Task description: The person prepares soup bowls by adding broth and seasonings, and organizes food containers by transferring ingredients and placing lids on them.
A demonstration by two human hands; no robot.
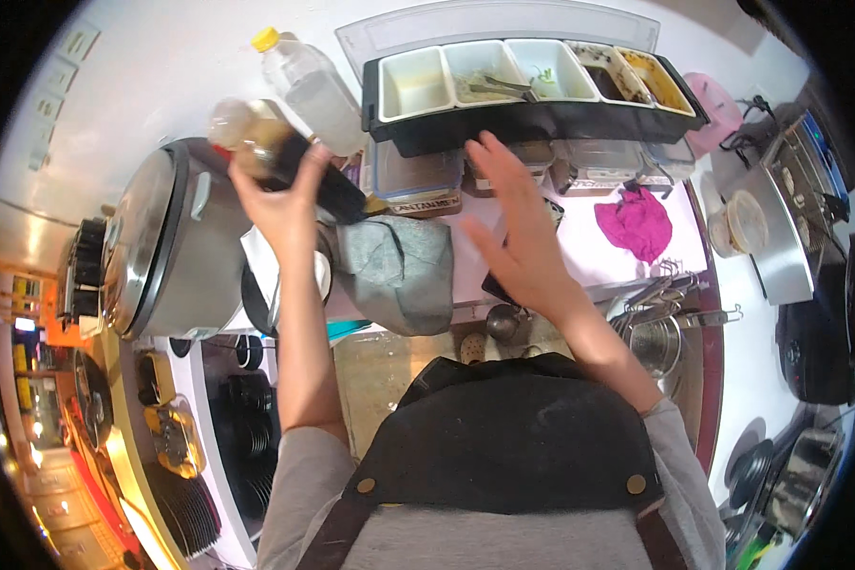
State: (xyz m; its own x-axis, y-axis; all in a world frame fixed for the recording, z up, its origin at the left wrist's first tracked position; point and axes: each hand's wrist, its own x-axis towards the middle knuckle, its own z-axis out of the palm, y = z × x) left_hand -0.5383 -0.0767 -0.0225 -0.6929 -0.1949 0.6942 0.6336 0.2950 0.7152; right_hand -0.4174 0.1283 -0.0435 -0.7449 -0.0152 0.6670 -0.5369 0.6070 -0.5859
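My left hand (279, 192) is at a blurred group of bottles at the back left of the counter, its thumb and fingers around a bottle of dark liquid (313, 174). Just behind stands a clear plastic bottle with a yellow cap (310, 89). My right hand (514, 214) is raised over the counter, fingers apart and holding nothing, in front of a black condiment holder (463, 132) with several white trays. Metal tongs (502, 89) lie across these trays. A grey-green cloth (399, 274) hangs over the counter's front edge; a dark phone-like object (502, 288) is partly hidden by my right hand.
Lidded plastic containers (417, 174) stand below the condiment holder. A large steel pot-like cooker (203, 249) is at the left. A magenta cloth (638, 224) lies on the right part of the counter, with strainers (655, 342) at the front edge and a fryer (798, 192) beyond.
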